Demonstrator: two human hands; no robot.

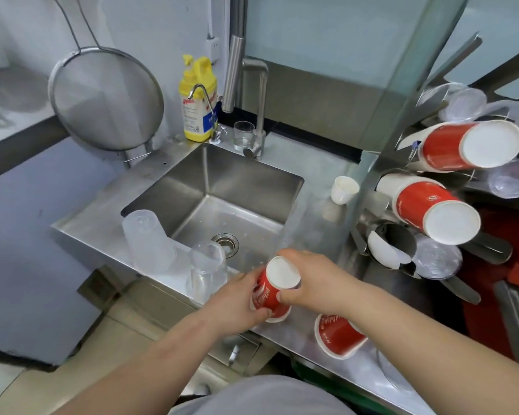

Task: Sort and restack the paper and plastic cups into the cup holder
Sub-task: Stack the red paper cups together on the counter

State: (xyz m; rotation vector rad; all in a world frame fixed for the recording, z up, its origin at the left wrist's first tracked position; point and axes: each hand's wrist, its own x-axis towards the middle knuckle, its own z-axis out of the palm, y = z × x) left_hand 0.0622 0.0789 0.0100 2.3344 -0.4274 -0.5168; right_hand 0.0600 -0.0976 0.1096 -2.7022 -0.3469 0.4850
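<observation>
my left hand (240,298) and right hand (309,280) both grip a red paper cup (271,290), base up; the cup holder (402,235) lies right, nearer my right hand.

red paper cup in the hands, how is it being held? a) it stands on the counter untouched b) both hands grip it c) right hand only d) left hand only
b: the left hand wraps the red paper cup along its side while the right hand grips its upper part near the white base.
</observation>
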